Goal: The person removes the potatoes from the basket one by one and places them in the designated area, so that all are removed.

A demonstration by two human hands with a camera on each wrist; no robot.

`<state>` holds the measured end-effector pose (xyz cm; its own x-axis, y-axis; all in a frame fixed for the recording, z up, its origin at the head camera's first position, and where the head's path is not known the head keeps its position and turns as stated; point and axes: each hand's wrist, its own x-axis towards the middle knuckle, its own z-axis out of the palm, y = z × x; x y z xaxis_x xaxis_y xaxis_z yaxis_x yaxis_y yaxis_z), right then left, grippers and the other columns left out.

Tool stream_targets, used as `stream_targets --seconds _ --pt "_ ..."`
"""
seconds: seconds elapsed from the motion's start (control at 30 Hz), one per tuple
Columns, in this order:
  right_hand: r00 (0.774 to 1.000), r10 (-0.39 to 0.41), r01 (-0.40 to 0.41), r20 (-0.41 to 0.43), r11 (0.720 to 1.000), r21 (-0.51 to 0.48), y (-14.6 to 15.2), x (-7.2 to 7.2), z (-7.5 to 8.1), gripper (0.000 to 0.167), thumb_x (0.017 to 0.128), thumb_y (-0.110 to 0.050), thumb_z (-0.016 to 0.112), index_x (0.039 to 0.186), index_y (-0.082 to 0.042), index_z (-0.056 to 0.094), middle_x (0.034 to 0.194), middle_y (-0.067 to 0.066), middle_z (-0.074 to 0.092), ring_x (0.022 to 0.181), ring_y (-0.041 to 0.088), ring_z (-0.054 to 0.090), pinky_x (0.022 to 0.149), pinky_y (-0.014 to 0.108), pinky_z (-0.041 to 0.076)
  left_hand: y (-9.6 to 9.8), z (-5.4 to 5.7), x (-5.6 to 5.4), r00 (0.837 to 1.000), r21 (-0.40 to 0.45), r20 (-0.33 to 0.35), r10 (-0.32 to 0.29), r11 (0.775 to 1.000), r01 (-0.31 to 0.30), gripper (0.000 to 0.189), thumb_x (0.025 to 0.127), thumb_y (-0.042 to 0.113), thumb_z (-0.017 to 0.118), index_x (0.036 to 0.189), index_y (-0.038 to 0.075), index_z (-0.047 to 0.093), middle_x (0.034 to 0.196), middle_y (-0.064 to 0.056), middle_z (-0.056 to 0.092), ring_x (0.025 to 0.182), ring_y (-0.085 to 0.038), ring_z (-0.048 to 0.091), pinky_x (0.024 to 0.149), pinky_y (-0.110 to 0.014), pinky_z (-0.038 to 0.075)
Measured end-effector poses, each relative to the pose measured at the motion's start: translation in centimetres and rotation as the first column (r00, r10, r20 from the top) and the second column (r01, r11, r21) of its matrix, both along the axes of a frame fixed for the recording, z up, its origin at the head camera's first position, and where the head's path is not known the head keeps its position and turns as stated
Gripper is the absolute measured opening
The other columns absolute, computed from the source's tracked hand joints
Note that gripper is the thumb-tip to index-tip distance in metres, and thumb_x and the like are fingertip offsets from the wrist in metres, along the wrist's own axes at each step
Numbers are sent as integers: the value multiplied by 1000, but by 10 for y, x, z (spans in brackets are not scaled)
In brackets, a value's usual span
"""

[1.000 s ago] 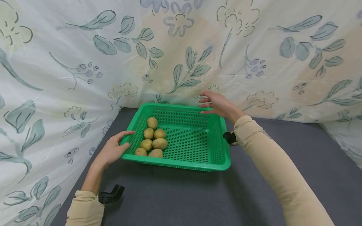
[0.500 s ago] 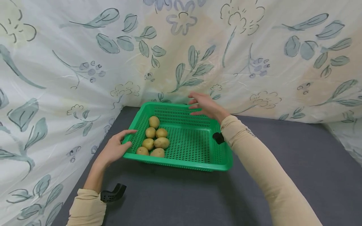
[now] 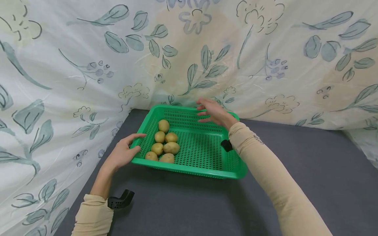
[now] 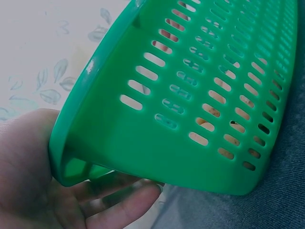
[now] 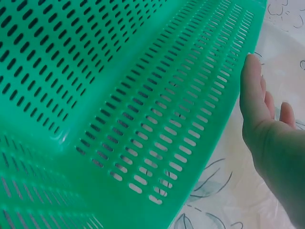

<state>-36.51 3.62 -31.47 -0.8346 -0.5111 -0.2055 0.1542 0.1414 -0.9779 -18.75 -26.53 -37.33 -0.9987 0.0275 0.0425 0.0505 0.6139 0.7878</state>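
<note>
Evidently, the left hand (image 3: 120, 154) grips the green basket (image 3: 189, 169), ahead at twelve o'clock, by its nine-o'clock rim (image 3: 146, 122); the right hand (image 3: 217, 112) holds nothing. Probably light and springy, it suits opposite-rim holds.

L fingers (image 4: 126, 207) bent, L forearm (image 3: 100, 183) angled fwd, R arm (image 3: 265, 165) extended fwd-L, R fingers (image 5: 252, 88) slightly spread

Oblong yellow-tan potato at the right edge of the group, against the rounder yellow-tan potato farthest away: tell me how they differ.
Shape: the oblong potato is stretched sideways; the rounder potato is closer to a ball.
Place: the oblong potato lies nearer the camera; the rounder potato is nearer the far wall of the green slotted plastic basket.
Shared: both have yellow-tan skin and lie in that basket.
</note>
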Motion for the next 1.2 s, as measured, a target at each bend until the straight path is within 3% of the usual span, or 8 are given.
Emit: stream_targets --seconds 0.33,1.2 --pt "999 -8 8 35 1000 6 -15 -2 -12 55 103 -37 35 146 -3 33 143 23 31 128 42 35 94 51 41 0 -1 -1 1000 -2 8 5 1000 -5 48 91 3 47 138 10 49 132 -24 43 43 -12 28 48 -31 36" --pt "994 89 -95 64 990 109 -40 2 -39 56 103 -42 34 147 -8 33 143 21 34 126 40 39 96 52 39 -2 -2 -2 1000 -6 2 3 1000 -3 48 91 4 47 139 11 49 135 -23 43 42 -11 25 48 -32 35"
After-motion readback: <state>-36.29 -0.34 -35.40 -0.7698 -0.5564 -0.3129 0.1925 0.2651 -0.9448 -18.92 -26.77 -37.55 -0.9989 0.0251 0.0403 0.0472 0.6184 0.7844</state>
